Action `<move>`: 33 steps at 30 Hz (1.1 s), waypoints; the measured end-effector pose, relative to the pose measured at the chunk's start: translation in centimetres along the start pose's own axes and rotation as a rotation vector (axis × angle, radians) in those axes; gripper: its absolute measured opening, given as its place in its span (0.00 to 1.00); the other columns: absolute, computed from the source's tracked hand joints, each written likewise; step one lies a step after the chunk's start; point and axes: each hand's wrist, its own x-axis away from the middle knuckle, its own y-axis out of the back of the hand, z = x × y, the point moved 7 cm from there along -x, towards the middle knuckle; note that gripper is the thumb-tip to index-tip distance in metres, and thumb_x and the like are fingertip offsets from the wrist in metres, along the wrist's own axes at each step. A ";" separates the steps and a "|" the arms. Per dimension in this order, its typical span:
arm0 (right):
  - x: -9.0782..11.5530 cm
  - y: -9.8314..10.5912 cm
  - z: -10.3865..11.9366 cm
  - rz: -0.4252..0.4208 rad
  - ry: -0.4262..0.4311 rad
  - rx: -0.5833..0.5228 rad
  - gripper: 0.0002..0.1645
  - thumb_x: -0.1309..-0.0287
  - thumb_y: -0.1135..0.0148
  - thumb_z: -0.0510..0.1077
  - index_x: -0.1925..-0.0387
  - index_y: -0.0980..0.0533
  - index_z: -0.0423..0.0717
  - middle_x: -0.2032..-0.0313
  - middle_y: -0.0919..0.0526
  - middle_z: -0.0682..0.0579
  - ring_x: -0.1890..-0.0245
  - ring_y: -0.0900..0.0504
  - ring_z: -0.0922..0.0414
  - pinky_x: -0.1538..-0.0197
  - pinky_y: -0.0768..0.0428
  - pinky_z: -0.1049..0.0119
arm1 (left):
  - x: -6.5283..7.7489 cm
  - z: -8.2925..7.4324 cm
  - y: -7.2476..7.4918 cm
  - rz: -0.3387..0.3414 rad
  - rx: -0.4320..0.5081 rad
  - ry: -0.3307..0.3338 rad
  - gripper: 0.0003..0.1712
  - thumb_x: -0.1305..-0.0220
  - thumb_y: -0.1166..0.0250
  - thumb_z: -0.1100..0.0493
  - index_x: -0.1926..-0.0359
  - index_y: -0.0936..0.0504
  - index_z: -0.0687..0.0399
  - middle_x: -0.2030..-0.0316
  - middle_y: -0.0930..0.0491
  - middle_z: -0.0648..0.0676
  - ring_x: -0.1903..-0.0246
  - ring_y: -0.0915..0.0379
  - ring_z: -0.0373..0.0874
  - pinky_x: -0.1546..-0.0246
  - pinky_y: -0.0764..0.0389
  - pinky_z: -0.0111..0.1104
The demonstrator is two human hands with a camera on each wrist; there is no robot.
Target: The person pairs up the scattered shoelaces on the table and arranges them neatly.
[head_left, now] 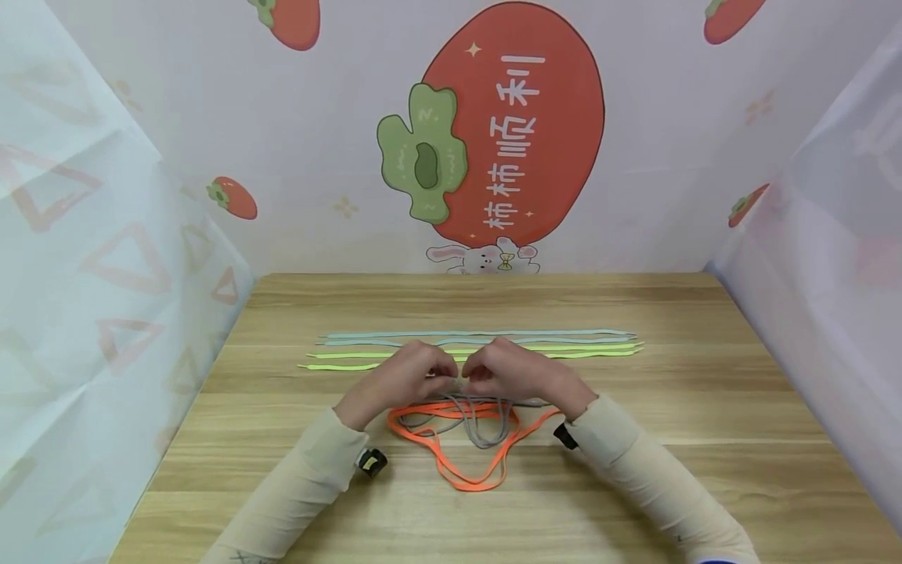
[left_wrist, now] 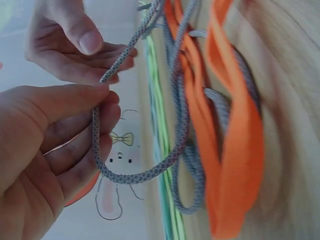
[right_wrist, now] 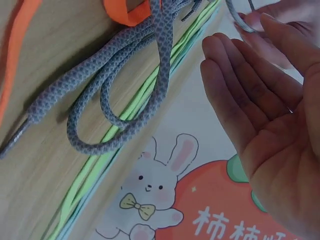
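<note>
My left hand (head_left: 414, 371) pinches a grey patterned shoelace (left_wrist: 132, 177) between thumb and fingers. From that pinch the cord hangs in a loop, in the left wrist view. Close beside it, my right hand (head_left: 513, 371) has its fingers nearly straight and the thumb apart, seen in the right wrist view (right_wrist: 270, 107). No lace shows between its thumb and fingers. Below both hands, more loops of the grey lace lie over a loosely coiled flat orange shoelace (head_left: 468, 486). One tipped end of the grey lace (right_wrist: 42, 107) shows in the right wrist view.
Beyond the hands, light blue shoelaces (head_left: 366, 335) and yellow-green shoelaces (head_left: 341, 367) lie stretched straight across the wooden table (head_left: 247, 446). A printed backdrop (head_left: 655, 157) stands at the table's far edge, with white sheets on both sides.
</note>
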 end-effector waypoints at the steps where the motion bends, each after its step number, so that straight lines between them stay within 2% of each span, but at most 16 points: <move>1: 0.0 0.0 0.0 0.000 0.000 -0.026 0.10 0.27 0.33 0.45 0.51 0.12 0.46 0.61 0.08 0.55 0.67 0.15 0.69 0.59 0.17 0.74 | 0.0 -0.1 0.2 -0.010 0.005 0.004 0.05 0.28 0.30 0.62 0.60 0.09 0.49 0.64 0.10 0.45 0.68 0.21 0.31 0.64 0.19 0.25; 8: -0.3 -0.5 -0.5 -0.021 -0.027 -0.194 0.11 0.27 0.33 0.46 0.53 0.12 0.45 0.64 0.09 0.56 0.69 0.15 0.67 0.61 0.16 0.71 | 0.4 -0.5 1.1 -0.050 0.073 0.025 0.04 0.28 0.30 0.60 0.60 0.09 0.49 0.64 0.09 0.47 0.67 0.18 0.31 0.64 0.19 0.26; 14: -0.3 -1.3 -1.2 -0.035 -0.055 -0.364 0.11 0.26 0.34 0.45 0.53 0.12 0.43 0.65 0.08 0.49 0.67 0.11 0.50 0.63 0.17 0.71 | 0.8 -0.2 1.2 -0.071 0.140 0.031 0.04 0.28 0.30 0.61 0.59 0.09 0.51 0.64 0.08 0.49 0.66 0.14 0.34 0.64 0.17 0.25; 18: 0.0 -1.4 -1.8 -0.030 -0.061 -0.436 0.12 0.25 0.36 0.44 0.54 0.12 0.41 0.64 0.09 0.45 0.66 0.12 0.43 0.64 0.17 0.69 | 1.1 0.0 1.1 -0.074 0.134 0.011 0.05 0.28 0.30 0.62 0.61 0.09 0.53 0.66 0.09 0.51 0.70 0.18 0.33 0.67 0.19 0.25; 20: 0.4 -1.3 -2.1 -0.026 -0.055 -0.448 0.12 0.24 0.37 0.43 0.54 0.12 0.40 0.65 0.09 0.45 0.68 0.13 0.44 0.64 0.17 0.68 | 1.3 0.1 1.0 -0.065 0.132 0.003 0.05 0.28 0.31 0.62 0.62 0.09 0.53 0.67 0.09 0.52 0.73 0.22 0.32 0.68 0.21 0.25; 24: 1.3 -1.0 -2.3 -0.003 -0.042 -0.450 0.12 0.25 0.36 0.43 0.54 0.12 0.39 0.66 0.09 0.44 0.71 0.14 0.53 0.64 0.16 0.68 | 1.8 0.5 0.9 -0.037 0.138 0.022 0.06 0.27 0.31 0.61 0.62 0.09 0.52 0.68 0.10 0.51 0.75 0.29 0.31 0.70 0.24 0.26; 27: 2.2 -0.6 -2.4 0.007 -0.032 -0.446 0.13 0.26 0.35 0.43 0.53 0.12 0.38 0.66 0.09 0.42 0.71 0.15 0.56 0.64 0.16 0.70 | 2.4 1.1 0.8 -0.020 0.147 0.054 0.05 0.27 0.31 0.60 0.61 0.09 0.50 0.68 0.10 0.51 0.76 0.31 0.31 0.72 0.26 0.26; 31: 3.7 0.1 -2.8 0.004 -0.016 -0.454 0.12 0.26 0.35 0.41 0.54 0.12 0.35 0.66 0.09 0.40 0.70 0.13 0.54 0.62 0.15 0.69 | 3.3 1.8 0.9 -0.014 0.162 0.055 0.05 0.27 0.31 0.61 0.61 0.09 0.53 0.68 0.11 0.52 0.76 0.31 0.31 0.72 0.25 0.27; 33: 4.5 0.4 -3.0 0.005 -0.020 -0.460 0.12 0.27 0.35 0.40 0.54 0.12 0.35 0.65 0.09 0.40 0.69 0.13 0.56 0.61 0.14 0.67 | 3.8 2.0 1.0 -0.012 0.178 0.053 0.05 0.27 0.31 0.62 0.61 0.09 0.54 0.68 0.11 0.52 0.75 0.30 0.30 0.71 0.24 0.27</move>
